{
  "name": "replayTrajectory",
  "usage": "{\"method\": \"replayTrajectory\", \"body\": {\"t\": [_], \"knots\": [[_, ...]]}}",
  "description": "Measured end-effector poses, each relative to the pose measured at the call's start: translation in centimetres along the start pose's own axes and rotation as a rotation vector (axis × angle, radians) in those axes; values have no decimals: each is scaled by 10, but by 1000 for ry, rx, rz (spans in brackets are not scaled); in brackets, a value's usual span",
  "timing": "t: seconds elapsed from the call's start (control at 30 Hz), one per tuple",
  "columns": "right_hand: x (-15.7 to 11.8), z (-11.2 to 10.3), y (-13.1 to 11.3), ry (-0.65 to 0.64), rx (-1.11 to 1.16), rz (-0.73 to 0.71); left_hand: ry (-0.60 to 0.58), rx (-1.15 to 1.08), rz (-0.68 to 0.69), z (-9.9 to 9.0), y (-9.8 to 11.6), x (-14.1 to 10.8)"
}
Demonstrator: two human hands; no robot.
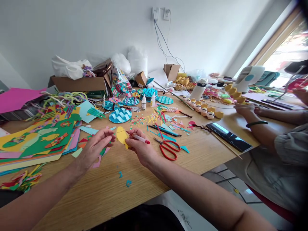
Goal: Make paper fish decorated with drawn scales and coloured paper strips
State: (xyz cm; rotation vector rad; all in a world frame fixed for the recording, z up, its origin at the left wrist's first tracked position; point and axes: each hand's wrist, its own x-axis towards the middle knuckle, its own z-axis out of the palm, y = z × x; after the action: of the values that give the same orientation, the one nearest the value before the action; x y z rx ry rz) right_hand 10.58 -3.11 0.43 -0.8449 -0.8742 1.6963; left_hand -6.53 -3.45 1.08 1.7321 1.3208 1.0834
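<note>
My right hand (141,146) pinches a yellow paper fish (121,134) by its lower end. The same hand also holds a pen (139,138) with a red tip end, lying across the fingers and pointing right. Dark lines mark an eye and a head curve on the fish. Just left of the fish, my left hand (97,147) hovers with its fingers curved and apart, apparently holding nothing. Red-handled scissors (168,148) lie on the table to the right of my right hand. Paper scraps lie partly hidden behind my left hand.
Stacked coloured paper (57,141) covers the left side. Blue wave-painted discs (120,115), glue bottles (143,103) and confetti scraps stand behind. A phone (228,137) and a stick lie right, near a co-worker's arm (260,125). Blue scraps (128,183) lie near the front edge.
</note>
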Motion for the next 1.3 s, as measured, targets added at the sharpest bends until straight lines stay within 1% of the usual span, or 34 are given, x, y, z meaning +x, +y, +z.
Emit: {"method": "replayTrajectory", "body": {"t": [0.03,0.07,0.17,0.23,0.33,0.4,0.47,0.5,0.57,0.67,0.8,0.9,1.0,1.07,1.17,1.23,1.3], "knots": [[0,0,2,0,-3,-6,-43,-87,-74,5,0,-1],[0,0,4,-6,-7,-13,-72,-137,-117,9,1,-2],[1,-3,7,-54,-46,-70,-87,-144,-153,16,1,1],[3,-7,3,-93,-118,-153,-118,-78,-174,14,1,7],[10,-14,-8,-131,-313,-295,-275,139,-169,7,-1,17],[16,-19,-13,-179,-446,-325,-361,260,-155,4,-2,24],[22,-22,-14,-244,-542,-318,-396,303,-158,3,-1,29],[25,-24,-13,-265,-579,-315,-404,303,-161,4,-1,31],[28,-27,-10,-267,-649,-317,-421,304,-166,6,1,34],[28,-30,-6,-212,-753,-309,-440,289,-173,9,1,35],[24,-33,-8,-146,-921,-282,-440,277,-183,15,-5,35],[23,-34,-11,-126,-1040,-262,-448,314,-192,20,-11,37],[25,-36,-10,-117,-1127,-255,-459,406,-179,24,-16,42],[27,-38,-7,-102,-1162,-252,-446,497,-146,23,-18,45],[31,-43,-2,-86,-1198,-256,-390,639,-64,18,-18,48],[33,-46,2,-84,-1228,-273,-352,707,0,15,-15,44],[34,-50,5,-80,-1256,-286,-347,738,67,15,-13,37]]}}
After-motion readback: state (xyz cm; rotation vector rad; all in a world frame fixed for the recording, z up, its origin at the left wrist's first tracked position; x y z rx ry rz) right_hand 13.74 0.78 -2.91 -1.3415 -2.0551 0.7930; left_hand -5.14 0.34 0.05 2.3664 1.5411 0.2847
